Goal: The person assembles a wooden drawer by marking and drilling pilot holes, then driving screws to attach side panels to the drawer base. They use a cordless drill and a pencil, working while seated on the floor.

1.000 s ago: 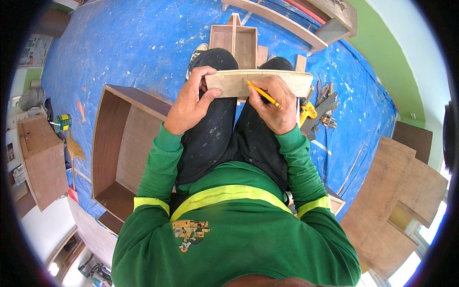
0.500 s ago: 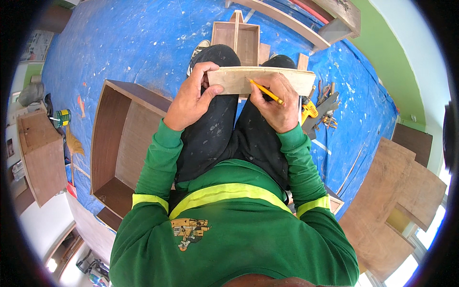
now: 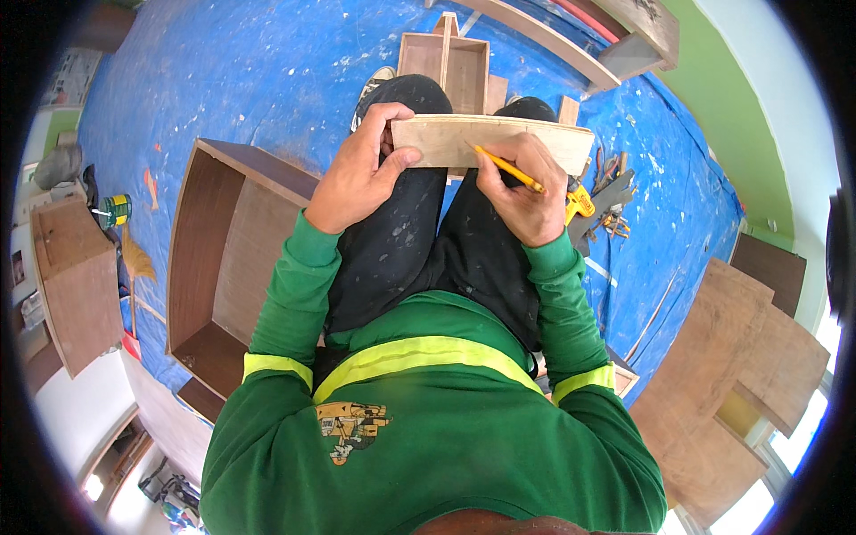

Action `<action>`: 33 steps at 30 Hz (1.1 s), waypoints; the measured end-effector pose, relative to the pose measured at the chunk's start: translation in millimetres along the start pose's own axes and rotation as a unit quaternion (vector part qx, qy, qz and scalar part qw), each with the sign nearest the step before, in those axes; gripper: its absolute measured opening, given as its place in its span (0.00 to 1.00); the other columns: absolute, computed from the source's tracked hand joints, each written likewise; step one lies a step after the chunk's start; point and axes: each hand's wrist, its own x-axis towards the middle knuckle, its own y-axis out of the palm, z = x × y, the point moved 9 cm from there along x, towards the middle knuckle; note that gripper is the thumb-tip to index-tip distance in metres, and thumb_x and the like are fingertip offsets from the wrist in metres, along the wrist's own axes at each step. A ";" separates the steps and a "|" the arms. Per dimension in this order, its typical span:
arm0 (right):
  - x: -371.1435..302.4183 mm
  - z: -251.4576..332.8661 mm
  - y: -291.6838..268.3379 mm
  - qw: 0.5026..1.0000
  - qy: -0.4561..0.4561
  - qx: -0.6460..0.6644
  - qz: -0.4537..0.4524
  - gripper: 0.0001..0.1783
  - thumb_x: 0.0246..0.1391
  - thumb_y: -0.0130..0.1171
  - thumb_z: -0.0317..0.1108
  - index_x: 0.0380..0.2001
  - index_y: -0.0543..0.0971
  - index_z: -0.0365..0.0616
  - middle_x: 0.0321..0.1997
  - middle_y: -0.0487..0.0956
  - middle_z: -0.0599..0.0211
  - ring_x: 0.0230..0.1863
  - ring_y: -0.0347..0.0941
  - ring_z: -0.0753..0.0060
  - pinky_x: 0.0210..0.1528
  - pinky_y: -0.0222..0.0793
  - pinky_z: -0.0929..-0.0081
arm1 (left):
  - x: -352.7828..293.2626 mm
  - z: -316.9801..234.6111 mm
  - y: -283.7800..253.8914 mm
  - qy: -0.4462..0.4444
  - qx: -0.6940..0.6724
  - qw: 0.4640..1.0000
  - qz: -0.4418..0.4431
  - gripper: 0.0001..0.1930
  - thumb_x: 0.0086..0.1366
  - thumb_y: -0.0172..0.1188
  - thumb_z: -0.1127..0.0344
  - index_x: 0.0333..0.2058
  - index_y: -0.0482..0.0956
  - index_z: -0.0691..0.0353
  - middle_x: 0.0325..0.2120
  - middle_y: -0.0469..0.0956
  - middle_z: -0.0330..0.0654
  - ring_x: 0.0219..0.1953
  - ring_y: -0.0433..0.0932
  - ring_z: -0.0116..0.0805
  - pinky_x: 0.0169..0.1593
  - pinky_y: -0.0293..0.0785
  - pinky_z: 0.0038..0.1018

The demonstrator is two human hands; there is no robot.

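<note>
A short, pale wooden board (image 3: 437,145) lies across above my knees, its broad face toward me. My left hand (image 3: 361,169) grips the board's left end, thumb on the face and fingers behind the edge. Between the fingers of my right hand (image 3: 524,192) is a yellow pencil (image 3: 510,169). The pencil's tip points up and left, close to the board's face near its middle; whether it touches I cannot tell. The side of my right hand covers part of the board's right half.
At my left stands an open brown wooden box (image 3: 234,259). A smaller divided wooden drawer (image 3: 465,76) sits beyond my knees. To the right lie a yellow power tool (image 3: 580,203) and several hand tools. Large plywood sheets (image 3: 704,357) lie farther right. Blue sheeting (image 3: 267,71) covers the floor.
The pencil tip has shifted slightly right along the board, pulling away a little from where it was. The board has tilted and risen slightly in view; my left hand keeps its hold.
</note>
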 end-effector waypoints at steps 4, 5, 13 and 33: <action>-12.2 1.7 1.6 0.999 -0.013 -0.031 0.023 0.10 0.51 0.78 0.24 0.35 0.86 0.43 0.33 0.83 0.62 0.35 0.83 0.54 0.43 0.78 0.60 | 2.6 -1.0 0.9 0.012 -0.010 1.000 -0.003 0.25 0.79 0.67 0.65 0.66 0.66 0.65 0.51 0.80 0.47 0.55 0.80 0.33 0.58 0.77 0.35; -13.2 5.4 2.6 0.998 -0.027 -0.039 0.028 0.10 0.51 0.78 0.25 0.35 0.86 0.44 0.32 0.83 0.62 0.35 0.83 0.54 0.44 0.77 0.60 | 2.9 2.3 0.9 0.005 -0.013 1.000 0.001 0.25 0.79 0.66 0.65 0.66 0.66 0.65 0.51 0.80 0.47 0.55 0.80 0.33 0.58 0.77 0.35; -14.9 2.6 6.7 0.997 -0.028 -0.055 0.041 0.10 0.51 0.78 0.26 0.35 0.86 0.45 0.32 0.81 0.63 0.37 0.81 0.55 0.44 0.73 0.59 | 4.2 2.3 1.2 -0.002 -0.009 1.000 0.009 0.25 0.79 0.65 0.64 0.66 0.66 0.65 0.55 0.80 0.49 0.60 0.81 0.37 0.62 0.77 0.37; -16.5 -1.0 12.1 0.997 -0.043 -0.051 0.048 0.09 0.52 0.76 0.27 0.36 0.84 0.43 0.36 0.83 0.60 0.41 0.81 0.50 0.48 0.75 0.56 | 7.4 4.0 -0.1 -0.016 0.001 1.000 0.019 0.25 0.79 0.65 0.67 0.67 0.65 0.66 0.56 0.80 0.50 0.59 0.80 0.35 0.62 0.78 0.35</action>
